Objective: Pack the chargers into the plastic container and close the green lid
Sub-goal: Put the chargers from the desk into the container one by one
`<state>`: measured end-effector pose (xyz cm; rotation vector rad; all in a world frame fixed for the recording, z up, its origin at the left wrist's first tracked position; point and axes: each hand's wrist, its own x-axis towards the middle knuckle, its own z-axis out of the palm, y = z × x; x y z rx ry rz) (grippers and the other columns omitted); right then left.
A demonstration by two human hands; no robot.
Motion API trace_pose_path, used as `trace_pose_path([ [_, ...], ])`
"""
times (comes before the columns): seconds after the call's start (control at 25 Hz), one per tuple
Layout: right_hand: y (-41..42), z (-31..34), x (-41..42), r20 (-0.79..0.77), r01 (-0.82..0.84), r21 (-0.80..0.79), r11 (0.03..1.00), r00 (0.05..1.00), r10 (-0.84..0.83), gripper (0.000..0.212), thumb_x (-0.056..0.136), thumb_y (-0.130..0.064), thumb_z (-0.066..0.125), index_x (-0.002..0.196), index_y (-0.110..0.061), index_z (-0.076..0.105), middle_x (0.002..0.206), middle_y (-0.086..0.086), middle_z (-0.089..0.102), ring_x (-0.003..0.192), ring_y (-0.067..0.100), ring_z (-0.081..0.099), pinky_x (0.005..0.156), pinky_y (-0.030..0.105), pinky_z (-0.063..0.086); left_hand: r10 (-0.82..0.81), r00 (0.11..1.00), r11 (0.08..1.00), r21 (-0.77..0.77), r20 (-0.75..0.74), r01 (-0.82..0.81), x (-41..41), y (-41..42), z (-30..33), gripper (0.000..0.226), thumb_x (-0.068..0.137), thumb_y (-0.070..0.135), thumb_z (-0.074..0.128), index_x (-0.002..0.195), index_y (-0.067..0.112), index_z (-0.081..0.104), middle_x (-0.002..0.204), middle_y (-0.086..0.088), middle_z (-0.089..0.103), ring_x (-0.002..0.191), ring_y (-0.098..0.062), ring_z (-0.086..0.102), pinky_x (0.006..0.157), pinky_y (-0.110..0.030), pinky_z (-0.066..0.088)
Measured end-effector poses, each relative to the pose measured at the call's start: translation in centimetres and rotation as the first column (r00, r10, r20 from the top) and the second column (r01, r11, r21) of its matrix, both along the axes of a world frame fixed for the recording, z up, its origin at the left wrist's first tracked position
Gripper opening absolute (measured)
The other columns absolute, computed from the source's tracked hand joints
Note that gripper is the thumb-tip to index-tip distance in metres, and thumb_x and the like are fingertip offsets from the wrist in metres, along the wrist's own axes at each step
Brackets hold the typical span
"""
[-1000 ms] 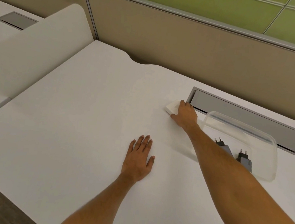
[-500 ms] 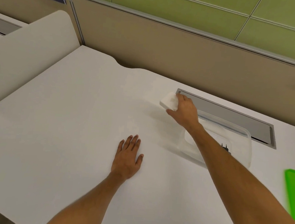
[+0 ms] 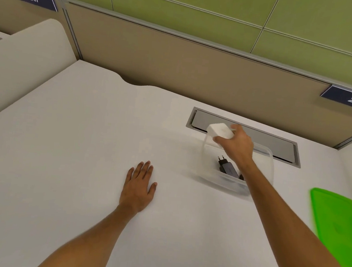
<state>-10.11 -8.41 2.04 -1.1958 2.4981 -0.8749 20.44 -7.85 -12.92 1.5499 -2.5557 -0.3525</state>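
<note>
My right hand (image 3: pixel 236 146) grips a white block charger (image 3: pixel 220 131) and holds it in the air over the far left corner of the clear plastic container (image 3: pixel 213 179). Inside the container lies a dark grey charger (image 3: pixel 227 168) with its black plug prongs pointing away from me; my forearm hides part of the container's inside. The green lid (image 3: pixel 341 228) lies flat on the desk at the right edge of view. My left hand (image 3: pixel 138 185) rests palm down on the white desk, fingers apart, holding nothing.
A grey cable flap (image 3: pixel 276 145) is set into the desk just behind the container. A beige partition (image 3: pixel 197 71) with number plates 247 and 248 runs along the back. A white curved divider (image 3: pixel 22 60) borders the desk on the left.
My right hand has lifted the white charger off the desk and carried it right, over the container. The view has swung right, bringing the green lid into sight. My left hand stays flat.
</note>
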Motion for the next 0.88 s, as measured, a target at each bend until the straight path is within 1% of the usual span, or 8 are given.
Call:
trace_pose_path([
  [0.16,1.7,-1.0,-1.4,-0.019,0.003,0.177,0.984,1.0,0.0,0.07,0.061,-0.05,0.071,0.121,-0.019,0.054,0.107,0.006,0.069,0.101,0.029,0.06,0.072,0.03,0.04,-0.002,1.0,1.0,-0.014,-0.011,0.002,0.0,0.0,0.0,0.066,0.09,0.048,0.018,0.147,0.016,0.021,0.158,-0.001,0.017,0.145,-0.018,0.009,0.118,-0.038,0.003],
  [0.24,2.0,-1.7,-1.4,-0.029,-0.032,0.265,0.964,0.999,0.041,0.07,0.062,-0.052,0.072,0.121,-0.02,0.054,0.11,0.005,0.068,0.103,0.028,0.06,0.074,0.03,0.04,-0.001,1.0,1.0,-0.014,-0.017,0.001,0.0,0.0,-0.1,0.066,0.09,0.048,0.018,0.148,0.016,0.021,0.158,-0.001,0.017,0.145,-0.017,0.008,0.118,-0.038,0.002],
  [0.32,2.1,-2.3,-1.4,-0.007,-0.067,0.319,0.945,0.997,0.073,0.07,0.062,-0.053,0.074,0.121,-0.02,0.055,0.114,0.005,0.066,0.104,0.027,0.059,0.076,0.03,0.039,-0.001,1.0,1.0,-0.011,-0.022,0.001,0.0,-0.1,-0.1,0.066,0.09,0.048,0.018,0.147,0.016,0.021,0.158,-0.001,0.017,0.145,-0.017,0.008,0.118,-0.038,0.003],
  [0.48,1.7,-3.5,-1.5,0.084,-0.107,0.371,0.922,0.993,0.082,0.069,0.063,-0.053,0.077,0.118,-0.017,0.057,0.117,0.004,0.062,0.104,0.025,0.055,0.079,0.031,0.041,0.002,1.0,1.0,-0.008,-0.019,-0.002,0.0,-0.1,-0.1,0.065,0.09,0.047,0.019,0.148,0.016,0.021,0.158,-0.001,0.018,0.145,-0.017,0.008,0.119,-0.039,0.003],
  [0.56,1.4,-4.0,-1.6,0.126,-0.108,0.379,0.919,0.99,0.065,0.068,0.062,-0.052,0.078,0.116,-0.017,0.057,0.114,0.002,0.06,0.099,0.023,0.052,0.081,0.034,0.044,0.003,1.0,1.0,-0.002,-0.005,-0.003,0.0,-0.1,-0.2,0.064,0.091,0.046,0.021,0.148,0.017,0.019,0.158,0.0,0.016,0.146,-0.016,0.006,0.119,-0.038,0.002],
  [0.64,1.2,-4.4,-1.6,0.135,-0.103,0.388,0.916,0.989,0.054,0.068,0.061,-0.052,0.078,0.114,-0.017,0.056,0.106,0.0,0.057,0.093,0.021,0.05,0.08,0.034,0.046,0.005,1.0,1.0,-0.004,0.001,-0.005,0.0,-0.1,-0.2,0.064,0.091,0.047,0.02,0.148,0.017,0.019,0.158,0.0,0.016,0.146,-0.016,0.006,0.119,-0.038,0.002],
  [0.76,0.8,-4.9,-1.5,0.121,-0.106,0.408,0.907,0.991,0.061,0.067,0.061,-0.052,0.078,0.114,-0.017,0.055,0.099,-0.004,0.051,0.09,0.019,0.047,0.074,0.032,0.04,0.005,1.0,1.0,-0.005,-0.008,-0.005,0.0,-0.1,-0.1,0.064,0.091,0.046,0.022,0.148,0.017,0.02,0.158,0.0,0.017,0.146,-0.016,0.007,0.119,-0.038,0.002],
  [0.88,0.4,-5.1,-1.3,0.111,-0.098,0.413,0.905,0.992,0.056,0.066,0.061,-0.051,0.078,0.112,-0.016,0.054,0.101,-0.002,0.055,0.088,0.019,0.047,0.071,0.03,0.037,0.004,1.0,1.0,-0.006,0.008,-0.004,0.0,-0.1,-0.2,0.063,0.092,0.045,0.024,0.148,0.017,0.018,0.158,0.001,0.014,0.146,-0.016,0.006,0.119,-0.037,0.001],
])
